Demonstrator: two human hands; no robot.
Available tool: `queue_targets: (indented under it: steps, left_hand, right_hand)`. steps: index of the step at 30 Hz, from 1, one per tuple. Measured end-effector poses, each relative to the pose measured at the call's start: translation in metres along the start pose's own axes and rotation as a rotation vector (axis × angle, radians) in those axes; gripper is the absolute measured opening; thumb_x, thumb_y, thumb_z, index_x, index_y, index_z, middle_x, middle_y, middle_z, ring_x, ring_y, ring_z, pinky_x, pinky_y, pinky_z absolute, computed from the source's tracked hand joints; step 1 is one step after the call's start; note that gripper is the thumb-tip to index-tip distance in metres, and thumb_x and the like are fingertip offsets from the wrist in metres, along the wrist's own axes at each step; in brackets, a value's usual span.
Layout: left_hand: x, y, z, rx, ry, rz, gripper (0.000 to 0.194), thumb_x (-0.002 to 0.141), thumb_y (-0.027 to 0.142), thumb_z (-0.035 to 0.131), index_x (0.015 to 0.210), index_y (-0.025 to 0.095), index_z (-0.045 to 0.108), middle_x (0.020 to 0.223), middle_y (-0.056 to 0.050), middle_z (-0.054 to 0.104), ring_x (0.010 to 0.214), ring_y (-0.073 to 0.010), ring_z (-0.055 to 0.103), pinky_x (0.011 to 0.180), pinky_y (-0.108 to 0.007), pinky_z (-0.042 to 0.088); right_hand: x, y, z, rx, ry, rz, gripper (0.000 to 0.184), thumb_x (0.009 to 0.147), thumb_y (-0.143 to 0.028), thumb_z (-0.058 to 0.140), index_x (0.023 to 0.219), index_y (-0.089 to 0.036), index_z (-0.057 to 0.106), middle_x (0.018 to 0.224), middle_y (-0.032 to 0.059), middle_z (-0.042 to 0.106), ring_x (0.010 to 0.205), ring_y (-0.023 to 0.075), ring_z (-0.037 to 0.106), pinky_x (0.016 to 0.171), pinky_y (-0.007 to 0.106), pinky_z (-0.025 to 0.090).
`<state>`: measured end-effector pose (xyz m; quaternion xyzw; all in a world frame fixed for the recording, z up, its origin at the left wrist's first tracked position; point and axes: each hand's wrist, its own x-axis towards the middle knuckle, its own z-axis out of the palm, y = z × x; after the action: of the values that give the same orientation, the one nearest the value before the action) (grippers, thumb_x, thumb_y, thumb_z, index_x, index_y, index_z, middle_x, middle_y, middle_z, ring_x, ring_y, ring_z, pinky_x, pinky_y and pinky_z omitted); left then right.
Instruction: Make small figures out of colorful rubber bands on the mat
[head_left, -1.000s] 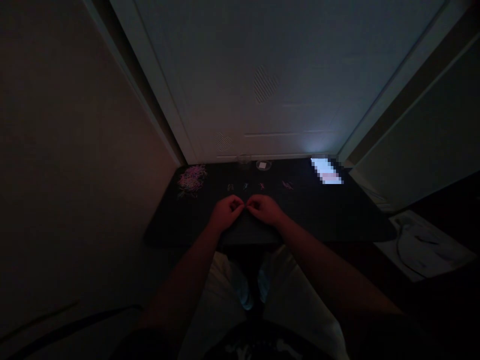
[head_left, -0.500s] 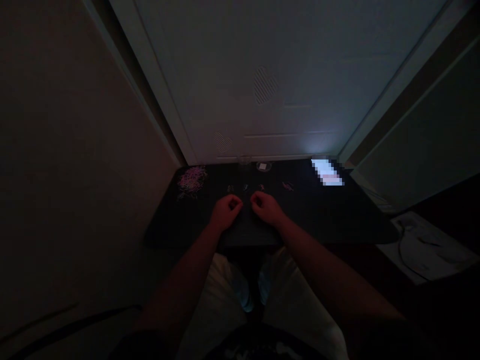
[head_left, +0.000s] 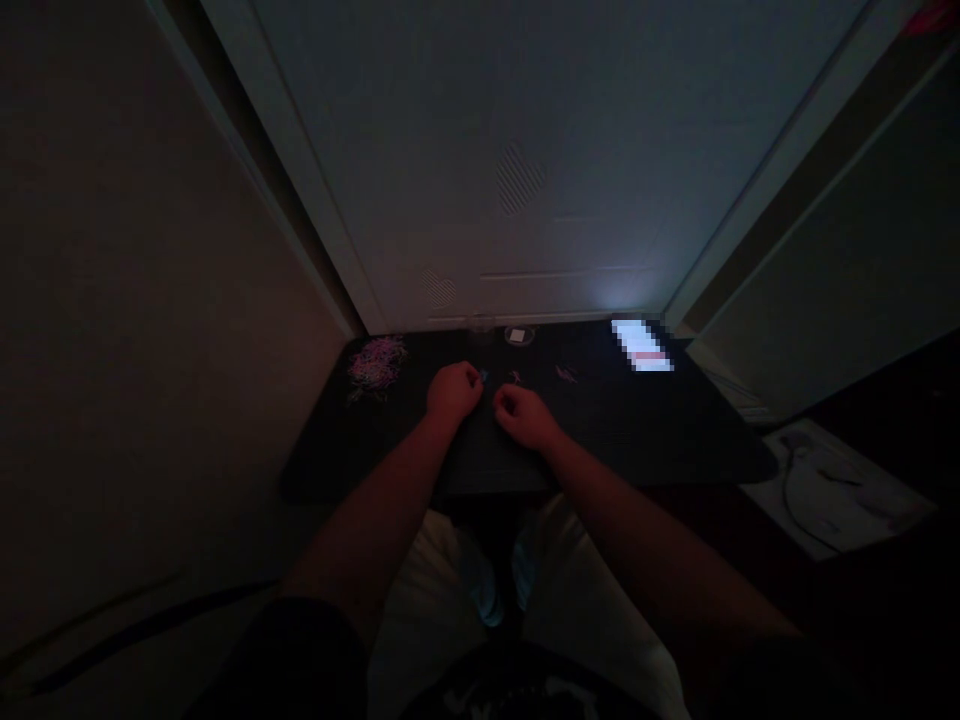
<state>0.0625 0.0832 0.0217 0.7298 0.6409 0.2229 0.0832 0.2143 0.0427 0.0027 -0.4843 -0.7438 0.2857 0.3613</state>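
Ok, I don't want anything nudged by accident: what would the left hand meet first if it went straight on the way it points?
Most likely the small blue piece just ahead of the left hand; they may already touch, as the dim picture leaves depth unclear.

No word, number or brand legible. On the bright screen (head_left: 643, 345) near the far right corner of the tabletop (head_left: 660, 430), only coarse blocks of white and pink, masked beyond reading. On the dark shirt (head_left: 517, 657), below the tabletop's near edge, pale print (head_left: 564, 689), too dim to decipher.
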Motion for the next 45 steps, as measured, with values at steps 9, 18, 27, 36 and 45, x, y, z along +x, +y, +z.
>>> queue_targets:
  steps: [9,18,27,36,45]
  left_hand:
    - [-0.006,0.002,-0.008,0.119,0.027,0.112,0.031,0.075,0.036,0.057,0.103,0.02,0.059,0.102,-0.007,0.063,0.097,-0.0214,0.055,0.087,-0.032,0.043]
    - [0.008,0.013,-0.003,0.26,-0.121,0.08,0.038,0.076,0.045,0.055,0.106,0.022,0.061,0.103,-0.008,0.063,0.096,-0.0229,0.058,0.083,-0.033,0.046]
    - [0.021,0.018,-0.004,0.208,-0.121,-0.013,0.026,0.076,0.031,0.054,0.096,0.02,0.066,0.096,-0.009,0.068,0.089,-0.0236,0.063,0.078,-0.034,0.048]
    - [0.03,0.009,-0.024,0.015,-0.028,-0.048,0.033,0.087,0.034,0.039,0.093,0.019,0.067,0.094,-0.008,0.07,0.083,-0.0167,0.064,0.077,-0.026,0.046]
    - [0.018,-0.095,-0.104,0.136,-0.049,-0.224,0.034,0.087,0.034,0.038,0.101,0.016,0.064,0.094,-0.01,0.068,0.085,-0.0182,0.062,0.072,-0.027,0.045]
  right_hand:
    - [0.0,0.0,0.001,0.002,-0.005,-0.005,0.006,0.068,-0.016,0.049,0.07,-0.018,0.054,0.063,-0.0027,0.053,0.057,0.0104,0.045,0.056,0.022,0.033]
    - [0.001,0.001,0.001,0.052,0.027,0.0,0.006,0.068,-0.017,0.047,0.069,-0.018,0.053,0.062,-0.003,0.052,0.058,0.0105,0.045,0.057,0.023,0.034]
    - [0.004,0.004,0.0,0.201,0.098,0.046,0.008,0.067,-0.018,0.046,0.07,-0.017,0.053,0.063,-0.0024,0.051,0.058,0.0109,0.045,0.056,0.023,0.035]
    - [0.004,0.006,-0.004,0.249,0.144,0.063,0.013,0.071,-0.023,0.041,0.067,-0.018,0.053,0.059,-0.0022,0.05,0.058,0.0118,0.045,0.057,0.023,0.035]
    - [0.0,-0.001,-0.011,0.171,0.035,0.051,0.028,0.072,-0.029,0.037,0.047,-0.02,0.029,0.048,-0.0041,0.027,0.048,0.0083,0.029,0.048,0.025,0.02]
